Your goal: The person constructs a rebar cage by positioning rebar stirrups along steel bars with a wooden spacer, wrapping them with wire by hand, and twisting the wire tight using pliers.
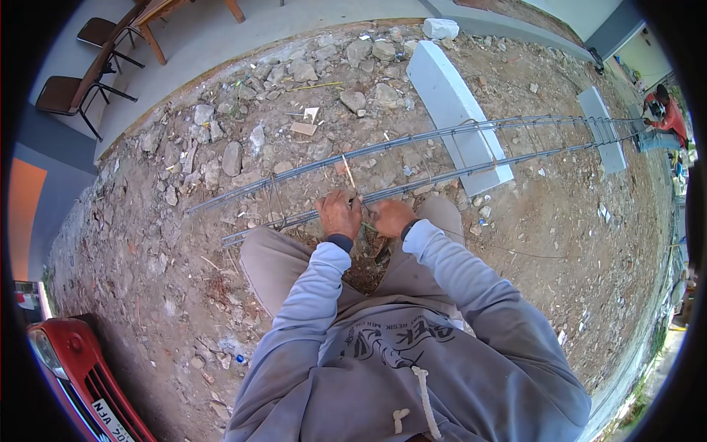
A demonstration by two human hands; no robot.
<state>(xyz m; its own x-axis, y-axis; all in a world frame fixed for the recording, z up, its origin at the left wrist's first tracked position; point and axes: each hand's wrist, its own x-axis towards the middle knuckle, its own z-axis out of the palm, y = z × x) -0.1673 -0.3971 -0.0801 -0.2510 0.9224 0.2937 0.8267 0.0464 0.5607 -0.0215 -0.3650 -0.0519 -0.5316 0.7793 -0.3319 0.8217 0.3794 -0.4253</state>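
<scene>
A long cage of thin steel rebar (pixel 409 189) runs across in front of me, with bent stirrups (pixel 274 193) around its bars. My left hand (pixel 340 214) is closed over the near bars, its fingers curled around them. Close beside it, my right hand (pixel 391 216) is closed with the fingertips pinched at the near bars; what they hold is hidden. A thin wire (pixel 508 252) trails off to the right from near my right wrist. Just beyond my left hand, a thin pale strip (pixel 348 173) lies across the bars.
Pale blocks (pixel 455 110) (pixel 602 132) support the cage. A person in red (pixel 666 118) crouches at its far end. Stones (pixel 232 158) litter the dirt beyond the bars. Chairs (pixel 62 94) and a wooden table (pixel 153 33) stand upper left; a red car (pixel 81 368) is lower left.
</scene>
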